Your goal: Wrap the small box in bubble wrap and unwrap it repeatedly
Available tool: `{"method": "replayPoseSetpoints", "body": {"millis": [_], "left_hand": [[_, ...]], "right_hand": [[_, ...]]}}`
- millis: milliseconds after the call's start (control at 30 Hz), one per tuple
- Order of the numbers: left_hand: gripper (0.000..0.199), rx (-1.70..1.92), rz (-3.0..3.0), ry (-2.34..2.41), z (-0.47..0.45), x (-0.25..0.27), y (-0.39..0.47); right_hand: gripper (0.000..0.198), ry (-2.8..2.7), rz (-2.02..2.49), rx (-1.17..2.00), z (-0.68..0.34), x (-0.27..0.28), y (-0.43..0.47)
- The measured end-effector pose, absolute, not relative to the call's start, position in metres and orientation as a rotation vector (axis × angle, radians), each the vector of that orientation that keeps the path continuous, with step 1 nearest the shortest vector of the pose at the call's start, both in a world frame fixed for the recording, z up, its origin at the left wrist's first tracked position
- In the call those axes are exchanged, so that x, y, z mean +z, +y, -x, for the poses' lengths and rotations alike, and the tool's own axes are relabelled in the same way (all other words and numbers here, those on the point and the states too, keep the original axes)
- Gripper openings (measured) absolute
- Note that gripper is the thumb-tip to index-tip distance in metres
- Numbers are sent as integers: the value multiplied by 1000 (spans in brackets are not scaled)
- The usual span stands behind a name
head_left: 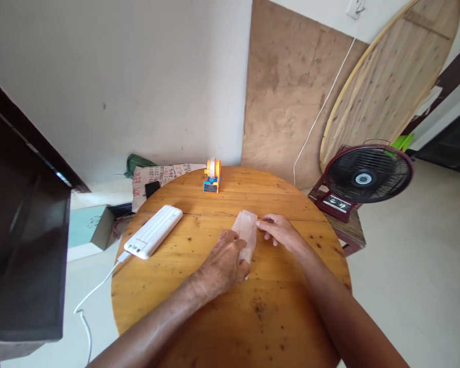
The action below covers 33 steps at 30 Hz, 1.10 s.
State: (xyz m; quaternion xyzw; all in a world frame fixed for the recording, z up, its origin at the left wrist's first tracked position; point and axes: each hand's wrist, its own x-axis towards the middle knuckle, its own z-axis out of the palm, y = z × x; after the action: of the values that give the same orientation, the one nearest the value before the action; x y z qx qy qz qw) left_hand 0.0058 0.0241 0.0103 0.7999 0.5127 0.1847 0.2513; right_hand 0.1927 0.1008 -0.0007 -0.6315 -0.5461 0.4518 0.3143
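Note:
A folded, whitish, translucent plastic packet (pixel 248 227) lies on the round wooden table. My left hand (pixel 226 260) is over its lower left part, fingers bent onto it and thumb near its lower right edge, gripping it against the tabletop. At the packet's upper right edge is my right hand (pixel 279 232); a fingertip touches or nearly touches that edge, and the fingers are slightly bent and apart. The left hand and fingers hide much of the packet's lower part.
Beyond the hands, an orange and blue tape dispenser (pixel 212 176) stands near the table's (pixel 168 301) far edge. A white power bank (pixel 153 231) with a cable (pixel 83 301) lies at left. A fan (pixel 364 179) stands at right, and a dark screen (pixel 23 214) is at far left.

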Motion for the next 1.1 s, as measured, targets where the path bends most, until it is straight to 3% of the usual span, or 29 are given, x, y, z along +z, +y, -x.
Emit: {"method": "replayPoseSetpoints", "body": {"millis": [500,800,1100], "left_hand": [[42,634,-2111,1351,-5,-6,18],[40,747,-2243,1346,-5,-15,17],[46,761,-2361,1319,-4,-9,23]], "right_hand": [[20,-1430,1477,1468,-174,-12,107],[20,-1587,1542,1049,-169,-38,113],[17,-1618,1501,894,-167,-46,121]]}}
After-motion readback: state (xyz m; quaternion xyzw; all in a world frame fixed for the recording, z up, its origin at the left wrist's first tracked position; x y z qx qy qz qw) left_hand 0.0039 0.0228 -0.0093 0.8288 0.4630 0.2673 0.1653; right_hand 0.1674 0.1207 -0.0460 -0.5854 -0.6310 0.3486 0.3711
